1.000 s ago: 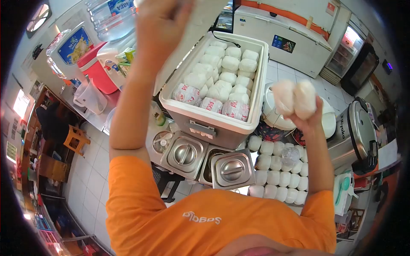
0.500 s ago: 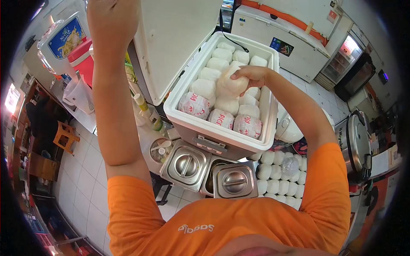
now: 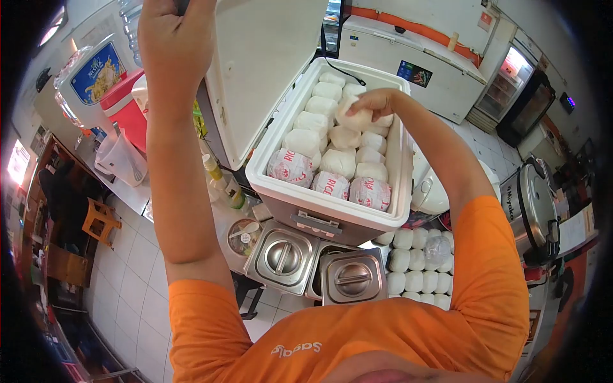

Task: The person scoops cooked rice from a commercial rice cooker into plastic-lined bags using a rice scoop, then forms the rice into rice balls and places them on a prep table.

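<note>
- White wrapped bundle is sitting in the grasp of the right hand in the head view, above the packed cooler box, toward its far right part.
- The right hand is reaching in over the box's right rim, fingers closing around the bundle, which is lying just left of the palm and slightly nearer the wearer. The rounded shape is showing no clear long axis.
- White bundles are filling the space below in rows; whether the held one is touching those beneath, the view is not revealing. Three printed bundles are lining the near end, side by side.
- The left hand is standing well apart, high at the upper left in front of the raised lid. Its fingers are running out of frame, so whether it is gripping anything cannot be told. The right hand is clearly the nearer one to the bundle.
- Beneath the box's near side, two steel lids are resting over containers; to their right, more white bundles are standing in rows, with a clear plastic-wrapped item lying on top.
- Around the room, a chest freezer is standing beyond the box, a rice cooker is gleaming at right, and an orange stool is standing on pale floor tiles at left.
</note>
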Motion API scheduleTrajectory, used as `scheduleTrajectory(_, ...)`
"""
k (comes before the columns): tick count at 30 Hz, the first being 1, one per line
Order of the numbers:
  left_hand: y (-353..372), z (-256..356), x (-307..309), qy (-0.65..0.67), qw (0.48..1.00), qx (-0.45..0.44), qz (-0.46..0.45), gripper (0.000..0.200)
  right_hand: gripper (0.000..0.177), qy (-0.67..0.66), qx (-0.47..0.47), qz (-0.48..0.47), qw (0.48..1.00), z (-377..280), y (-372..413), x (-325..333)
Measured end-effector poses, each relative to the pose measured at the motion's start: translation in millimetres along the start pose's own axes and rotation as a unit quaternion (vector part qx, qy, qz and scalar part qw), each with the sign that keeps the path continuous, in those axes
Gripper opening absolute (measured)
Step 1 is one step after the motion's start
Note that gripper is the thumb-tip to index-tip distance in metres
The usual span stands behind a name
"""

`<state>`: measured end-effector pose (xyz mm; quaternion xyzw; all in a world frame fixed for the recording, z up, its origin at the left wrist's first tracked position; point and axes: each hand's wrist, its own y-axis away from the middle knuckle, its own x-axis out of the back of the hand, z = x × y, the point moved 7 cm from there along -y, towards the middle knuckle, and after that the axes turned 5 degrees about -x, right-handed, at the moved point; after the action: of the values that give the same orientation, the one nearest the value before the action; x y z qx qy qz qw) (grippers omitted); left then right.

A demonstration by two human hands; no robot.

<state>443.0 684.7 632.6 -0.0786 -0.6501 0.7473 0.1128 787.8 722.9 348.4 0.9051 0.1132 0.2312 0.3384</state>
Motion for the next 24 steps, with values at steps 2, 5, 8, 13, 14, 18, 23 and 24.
scheduleTrajectory(2,1,-23,8,0.03,0.999,-0.014,0.017,0.006,0.066,0.004,0.072,0.135,0.988,-22,19,18)
scheduleTrajectory(5,2,-22,2,0.049,0.998,-0.025,0.032,0.009,0.07,0.082,0.072,0.265,0.958,-14,2,37)
scheduleTrajectory(8,5,-11,-6,0.02,0.999,-0.015,0.024,0.009,0.082,0.161,0.066,0.339,0.924,-8,-3,38)
scheduleTrajectory(13,4,-4,-10,0.006,0.999,-0.03,0.03,0.01,0.066,0.067,-0.007,0.164,0.984,22,-34,27)
scheduleTrajectory(14,4,-6,-8,0.004,0.999,-0.024,0.031,0.01,0.066,0.063,-0.002,0.165,0.984,25,-40,27)
scheduleTrajectory(18,7,-3,-12,0.016,1.0,-0.007,0.027,0.01,0.046,0.156,0.047,0.187,0.969,19,-31,9)
scheduleTrajectory(23,16,18,-44,0.041,0.999,-0.01,-0.017,0.011,0.039,0.354,0.167,0.526,0.755,-20,57,-4)
scheduleTrajectory(24,22,27,-55,0.037,0.999,-0.007,-0.029,0.012,0.038,0.345,0.206,0.518,0.755,-20,81,-7)
